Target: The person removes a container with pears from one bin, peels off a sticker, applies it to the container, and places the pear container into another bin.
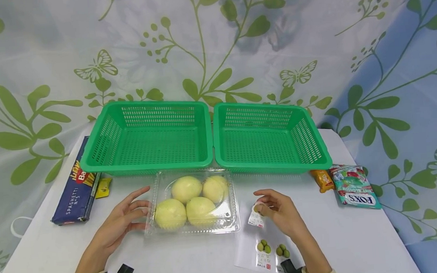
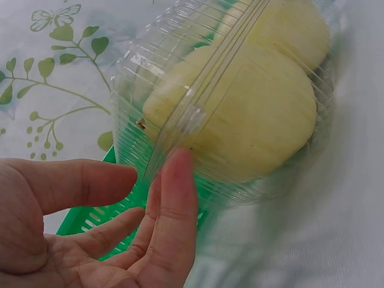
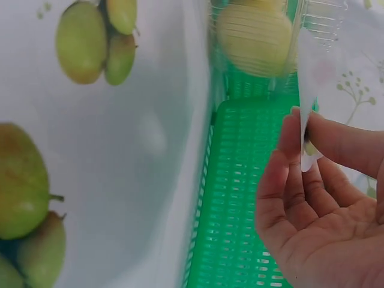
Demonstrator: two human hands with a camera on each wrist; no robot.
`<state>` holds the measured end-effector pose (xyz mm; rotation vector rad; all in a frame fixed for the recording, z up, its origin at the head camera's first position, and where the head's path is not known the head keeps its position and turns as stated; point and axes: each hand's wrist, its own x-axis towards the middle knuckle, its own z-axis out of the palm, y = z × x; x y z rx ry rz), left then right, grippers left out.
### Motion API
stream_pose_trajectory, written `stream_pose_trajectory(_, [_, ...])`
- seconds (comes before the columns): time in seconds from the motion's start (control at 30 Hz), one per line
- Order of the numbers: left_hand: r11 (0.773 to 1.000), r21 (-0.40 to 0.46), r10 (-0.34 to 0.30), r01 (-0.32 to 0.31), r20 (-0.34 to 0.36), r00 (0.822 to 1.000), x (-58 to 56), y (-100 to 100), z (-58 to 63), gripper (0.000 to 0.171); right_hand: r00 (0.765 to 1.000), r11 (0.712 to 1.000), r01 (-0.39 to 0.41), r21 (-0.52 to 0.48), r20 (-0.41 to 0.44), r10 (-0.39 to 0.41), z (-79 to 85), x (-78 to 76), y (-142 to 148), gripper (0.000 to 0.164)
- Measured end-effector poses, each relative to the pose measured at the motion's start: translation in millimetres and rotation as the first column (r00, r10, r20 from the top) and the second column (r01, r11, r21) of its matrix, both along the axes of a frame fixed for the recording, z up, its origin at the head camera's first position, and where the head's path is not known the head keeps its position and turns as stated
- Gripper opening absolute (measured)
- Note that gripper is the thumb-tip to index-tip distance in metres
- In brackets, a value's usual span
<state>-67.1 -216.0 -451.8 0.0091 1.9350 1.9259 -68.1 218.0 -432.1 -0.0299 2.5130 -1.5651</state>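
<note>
- On the tabletop (image 1: 166, 263), right in front of me, sits a clear plastic container (image 1: 194, 232), its transparent lid over the contents.
- Inside it I see four round, pale yellow fruits (image 1: 187, 189), packed close in two rows of two.
- My left hand (image 1: 114, 224) is at the container's left edge, thumb apart and fingers loosely spread; whether a fingertip touches the plastic I cannot tell.
- My right hand (image 1: 282, 214) pinches a small white label (image 1: 255, 218) between thumb and finger, to the right of the container and apart from it.
- Below that hand lies a white sheet (image 1: 249, 252) with two more labels, each printed with green fruit.
- Behind the container stand two green baskets (image 1: 148, 166), side by side, their slotted walls and floors in view.
- A blue spaghetti box (image 1: 74, 193) lies left, partly hidden by the left basket, a small yellow packet (image 1: 103, 187) beside it.
- Near the right basket's front corner lie an orange packet (image 1: 323, 180) and a Fox's bag (image 1: 355, 186).
</note>
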Motion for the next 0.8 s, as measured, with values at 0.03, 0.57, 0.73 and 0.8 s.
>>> stream_pose_trajectory(0.03, [1.000, -0.003, 0.004, -0.004, 0.003, 1.000, 0.4, 0, 0.7, 0.068, 1.000, 1.000, 0.005, -0.002, -0.001, -0.005, 0.7, -0.2, -1, 0.038])
stream_pose_trajectory(0.57, [0.995, -0.086, 0.044, -0.045, -0.021, 0.999, 4.7, -1, 11.3, 0.064, 0.996, 0.999, 0.046, 0.007, -0.080, -0.045, 14.1, -5.0, -13, 0.016])
stream_pose_trajectory(0.73, [0.996, -0.080, 0.044, -0.047, -0.043, 0.998, 6.0, -2, 12.5, 0.063, 0.995, 1.000, 0.022, -0.021, -0.102, -0.024, 20.1, -6.6, -19, 0.016])
stream_pose_trajectory(0.8, [0.996, -0.080, 0.046, -0.050, -0.048, 0.998, 6.6, -2, 12.7, 0.063, 0.994, 0.999, 0.011, -0.030, -0.106, -0.014, 21.4, -7.4, -22, 0.015])
